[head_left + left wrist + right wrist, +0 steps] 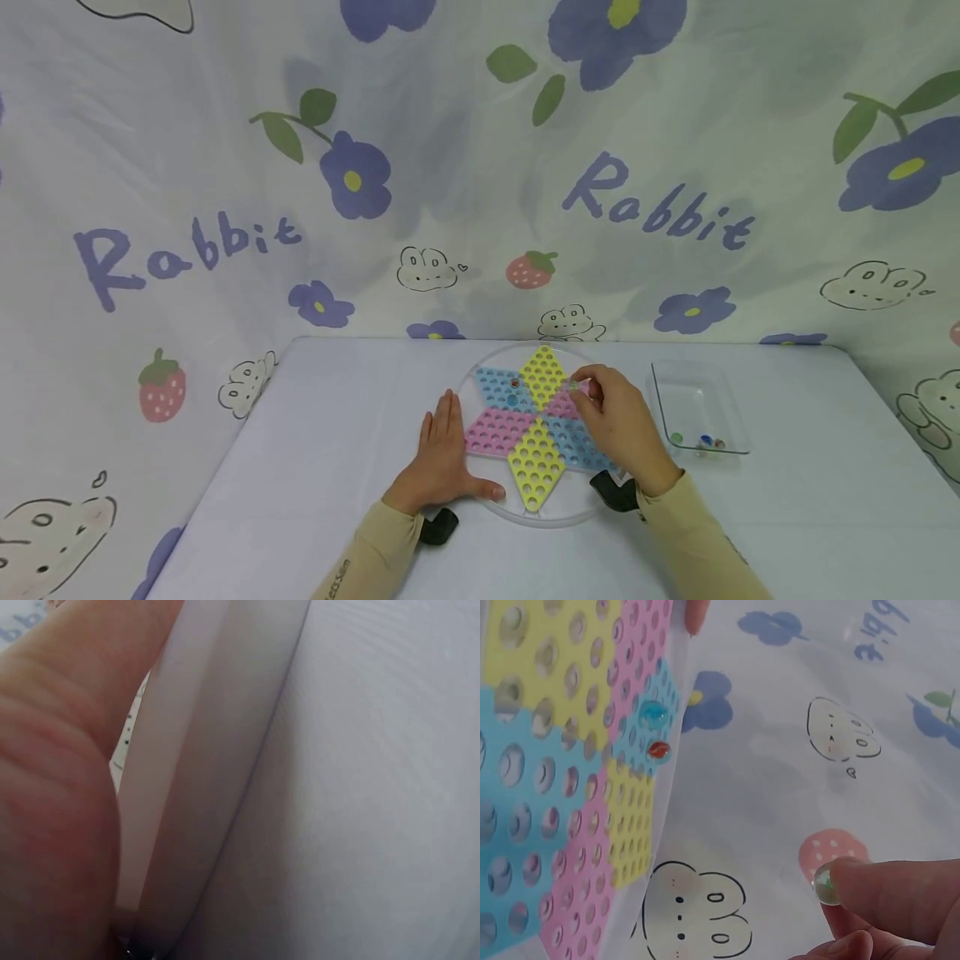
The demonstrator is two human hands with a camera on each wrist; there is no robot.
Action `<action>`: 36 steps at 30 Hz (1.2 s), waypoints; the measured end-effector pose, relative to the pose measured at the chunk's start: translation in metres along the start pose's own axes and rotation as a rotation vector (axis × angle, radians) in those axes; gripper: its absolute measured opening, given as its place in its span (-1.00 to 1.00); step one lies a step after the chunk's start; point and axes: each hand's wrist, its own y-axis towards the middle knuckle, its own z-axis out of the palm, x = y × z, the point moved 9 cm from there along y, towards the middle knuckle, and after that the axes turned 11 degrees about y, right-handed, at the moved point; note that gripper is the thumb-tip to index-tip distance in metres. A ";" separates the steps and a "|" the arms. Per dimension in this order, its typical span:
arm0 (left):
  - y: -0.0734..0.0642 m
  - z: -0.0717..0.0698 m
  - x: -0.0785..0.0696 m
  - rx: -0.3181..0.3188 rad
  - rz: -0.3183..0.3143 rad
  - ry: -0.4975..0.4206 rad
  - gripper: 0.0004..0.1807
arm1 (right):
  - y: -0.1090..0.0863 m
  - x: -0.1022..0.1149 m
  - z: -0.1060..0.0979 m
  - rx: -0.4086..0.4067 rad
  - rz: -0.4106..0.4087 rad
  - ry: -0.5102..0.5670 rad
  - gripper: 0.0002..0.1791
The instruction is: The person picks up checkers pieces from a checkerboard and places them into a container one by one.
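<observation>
A round Chinese checkers board with a pink, yellow and blue star lies on the table. My left hand rests against its left side, fingers straight, thumb along the near rim. In the left wrist view the palm lies at the board's pale side wall. Over the upper right pink section, my right hand pinches a clear marble with green inside between thumb and finger. A red-swirled marble and a blue marble sit in the upper left blue section.
To the right of the board stands a clear plastic tray with several marbles near its front edge. A white cloth covers the table. Behind hangs a printed curtain with flowers and rabbits.
</observation>
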 end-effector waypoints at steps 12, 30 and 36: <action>0.001 0.000 -0.002 -0.024 0.016 -0.002 0.68 | -0.009 -0.011 -0.024 -0.038 -0.011 -0.039 -0.81; 0.000 0.000 -0.001 -0.027 0.010 -0.004 0.67 | -0.024 -0.029 -0.053 -0.096 -0.026 -0.128 -0.83; 0.001 0.001 0.000 -0.027 0.008 -0.002 0.68 | -0.028 -0.034 -0.061 -0.103 -0.029 -0.141 -0.84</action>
